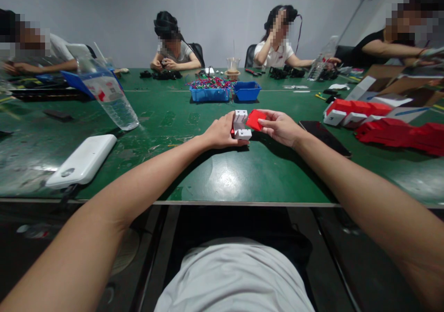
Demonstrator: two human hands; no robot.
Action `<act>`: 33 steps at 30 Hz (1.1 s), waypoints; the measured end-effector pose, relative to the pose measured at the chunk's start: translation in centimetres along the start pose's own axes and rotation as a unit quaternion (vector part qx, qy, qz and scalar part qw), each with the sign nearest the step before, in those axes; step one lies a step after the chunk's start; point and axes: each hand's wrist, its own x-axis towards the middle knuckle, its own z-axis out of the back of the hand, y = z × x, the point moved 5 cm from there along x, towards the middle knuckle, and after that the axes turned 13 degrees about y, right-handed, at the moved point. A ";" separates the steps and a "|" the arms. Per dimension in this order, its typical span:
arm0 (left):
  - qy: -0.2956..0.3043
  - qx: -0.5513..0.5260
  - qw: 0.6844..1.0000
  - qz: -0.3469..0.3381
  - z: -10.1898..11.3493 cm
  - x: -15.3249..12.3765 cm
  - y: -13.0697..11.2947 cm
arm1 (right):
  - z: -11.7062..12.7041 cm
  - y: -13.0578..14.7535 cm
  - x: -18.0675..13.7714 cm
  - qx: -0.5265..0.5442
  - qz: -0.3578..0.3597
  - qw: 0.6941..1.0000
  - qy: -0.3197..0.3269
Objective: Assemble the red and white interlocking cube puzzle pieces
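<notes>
Over the middle of the green table, my left hand [221, 131] is closed around a small white box-like piece [240, 123]. That piece has two white blocks with dark dots, one above the other, and a recess between them. A bit of red shows by my left fingers. To the right of it, my right hand [279, 126] pinches a flat red piece [255, 119] between thumb and fingers. The red piece's left edge is close to the white piece; whether they touch I cannot tell.
Beyond my hands stand a blue bin [210, 94] of shiny coloured bits and a smaller blue bin [247, 91]. A tilted water bottle [114, 100] and a white power bank [83, 159] are at left. Right lie a dark phone [325, 138] and red pieces [398, 135]. Several people sit around.
</notes>
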 end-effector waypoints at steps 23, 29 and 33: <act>0.014 0.000 1.000 0.012 -0.1 -0.1 -0.1 | 0.3 -0.3 0.0 -0.008 0.002 1.000 -0.008; 0.013 0.001 1.000 0.012 0.0 -0.1 -0.1 | 0.5 -0.3 0.1 -0.049 0.007 0.999 -0.011; 0.011 0.010 1.000 0.008 0.1 0.0 0.0 | 0.9 -0.3 0.3 -0.073 0.012 0.997 -0.025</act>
